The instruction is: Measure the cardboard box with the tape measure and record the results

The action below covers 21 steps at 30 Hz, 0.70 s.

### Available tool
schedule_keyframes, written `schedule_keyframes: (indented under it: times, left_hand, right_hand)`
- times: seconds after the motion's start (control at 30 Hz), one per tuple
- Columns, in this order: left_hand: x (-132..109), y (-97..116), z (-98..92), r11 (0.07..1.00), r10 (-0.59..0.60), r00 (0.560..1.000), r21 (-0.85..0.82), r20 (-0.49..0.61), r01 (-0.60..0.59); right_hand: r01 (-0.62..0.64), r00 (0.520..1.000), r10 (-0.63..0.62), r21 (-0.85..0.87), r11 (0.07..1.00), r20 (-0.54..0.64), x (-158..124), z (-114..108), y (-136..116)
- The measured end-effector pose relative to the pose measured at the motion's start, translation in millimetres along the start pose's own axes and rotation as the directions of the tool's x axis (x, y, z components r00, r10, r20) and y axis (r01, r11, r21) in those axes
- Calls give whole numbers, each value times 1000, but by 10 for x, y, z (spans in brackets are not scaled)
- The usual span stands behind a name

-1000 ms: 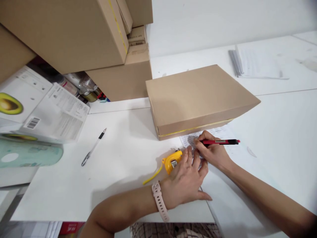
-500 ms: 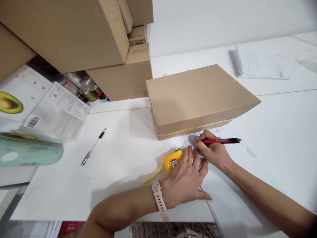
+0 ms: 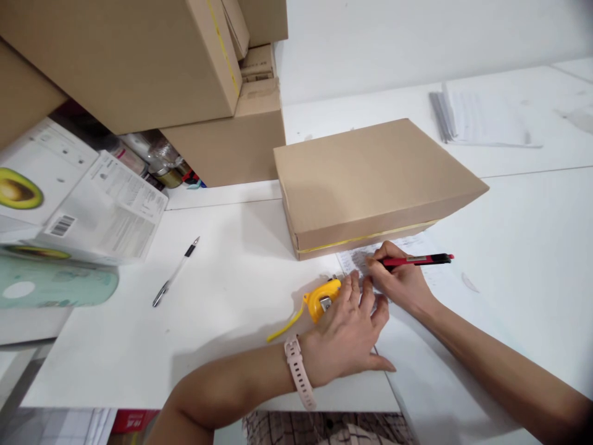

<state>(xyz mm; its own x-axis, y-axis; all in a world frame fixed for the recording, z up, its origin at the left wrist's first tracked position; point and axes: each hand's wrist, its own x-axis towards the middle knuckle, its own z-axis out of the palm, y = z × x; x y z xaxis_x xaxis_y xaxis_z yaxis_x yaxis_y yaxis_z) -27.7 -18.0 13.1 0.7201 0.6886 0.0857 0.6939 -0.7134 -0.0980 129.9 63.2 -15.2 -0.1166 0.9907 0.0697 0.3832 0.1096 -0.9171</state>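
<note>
In my right hand (image 3: 401, 278) is a red and black pen (image 3: 417, 261), its tip down over a sheet of paper (image 3: 349, 261) covered in small writing. My left hand (image 3: 347, 330) lies with its fingers spread at the near side of that sheet, partly hiding it. Just left of those fingers sits a yellow tape measure (image 3: 319, 300) with a yellow strap; the left hand overlaps it in view, and whether they touch I cannot tell. Behind both hands a flat cardboard box (image 3: 375, 179) covers the far part of the paper.
A clear pen with a black grip (image 3: 176, 272) lies on the white table (image 3: 222, 266). Large cardboard boxes (image 3: 139, 62) are stacked at the back left. A white box with an avocado picture (image 3: 106, 204) stands at the left. Stacked papers (image 3: 486, 117) lie at the back right.
The red and black pen has tilted slightly, its back end a little higher, as my right hand shifts slightly. My left hand stays in place.
</note>
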Motion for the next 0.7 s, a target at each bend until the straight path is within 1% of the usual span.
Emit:
schedule_keyframes:
  times: [0.23, 0.5, 0.7]
  left_hand:
    - [5, 2, -2, 1000, -1, 1000, 3, -9, 1]
    - [13, -9, -31, 1000, 6, 1000, 0, 23, -6]
    - [16, -3, -23, 1000, 1, 1000, -11, 23, 0]
  right_hand:
    - [-6, 1000, 6, 7, 1000, 14, -5, -3, -15]
    - [-10, 999, 8, -31, 999, -34, 18, 4, 13]
    - [-8, 1000, 8, -31, 999, 0, 12, -11, -18]
